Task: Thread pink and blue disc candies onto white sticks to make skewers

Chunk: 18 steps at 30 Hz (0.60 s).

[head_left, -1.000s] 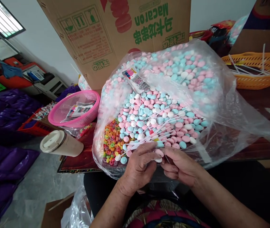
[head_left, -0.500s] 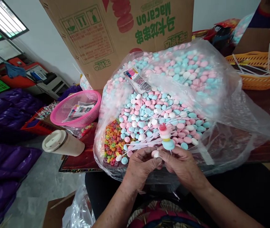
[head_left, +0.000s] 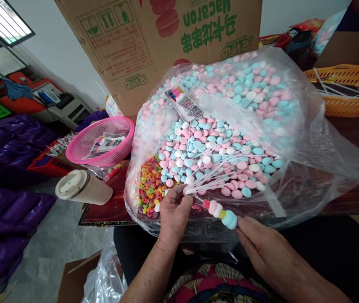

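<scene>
My right hand (head_left: 263,246) is closed on a candy skewer (head_left: 217,212), gripping it just below its blue end. Along the tilted stick sit a red piece, pink and white candies, a yellow ring and blue candies; its bare tip points left towards my left hand (head_left: 175,208). That hand pinches a white candy (head_left: 189,191) between thumb and fingers. Just beyond it, white sticks (head_left: 212,182) fan out over a heap of pink, blue and white candies (head_left: 203,136) in a clear plastic bag (head_left: 305,126). Small colourful candy rings (head_left: 151,185) are piled on the left.
A printed label packet (head_left: 184,104) lies on the heap. A pink basket (head_left: 125,145) and a lidded cup (head_left: 88,189) stand left. An orange basket (head_left: 345,110) with sticks is at the right, and a large cardboard box (head_left: 160,54) rises behind.
My hands have moved apart: the left went left and up with a candy, the right moved right and down. The skewer has swung from upright to slanting, its tip now pointing left.
</scene>
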Each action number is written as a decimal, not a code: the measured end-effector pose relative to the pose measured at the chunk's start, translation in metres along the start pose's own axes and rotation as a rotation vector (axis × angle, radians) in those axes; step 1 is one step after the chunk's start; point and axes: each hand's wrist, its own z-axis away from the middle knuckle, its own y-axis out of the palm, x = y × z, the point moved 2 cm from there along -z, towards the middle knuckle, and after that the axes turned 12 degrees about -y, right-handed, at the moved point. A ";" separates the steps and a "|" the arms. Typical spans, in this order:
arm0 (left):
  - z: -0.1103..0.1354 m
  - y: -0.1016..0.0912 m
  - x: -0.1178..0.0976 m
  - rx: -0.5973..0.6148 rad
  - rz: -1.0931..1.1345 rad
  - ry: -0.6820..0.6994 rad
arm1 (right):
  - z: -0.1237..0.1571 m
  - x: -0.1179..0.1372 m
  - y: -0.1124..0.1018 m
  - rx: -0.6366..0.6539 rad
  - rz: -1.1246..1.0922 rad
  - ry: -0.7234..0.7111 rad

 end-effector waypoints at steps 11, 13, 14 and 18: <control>0.006 -0.006 0.005 -0.057 -0.235 0.117 | -0.005 0.006 0.002 0.082 -0.008 0.073; 0.007 -0.006 0.005 -0.059 -0.255 0.129 | -0.004 0.006 0.003 0.067 0.002 0.063; 0.007 -0.005 0.005 -0.068 -0.272 0.142 | -0.005 0.005 0.004 0.052 0.005 0.056; 0.008 -0.003 0.006 -0.092 -0.336 0.187 | -0.006 0.006 0.010 -0.005 -0.015 0.057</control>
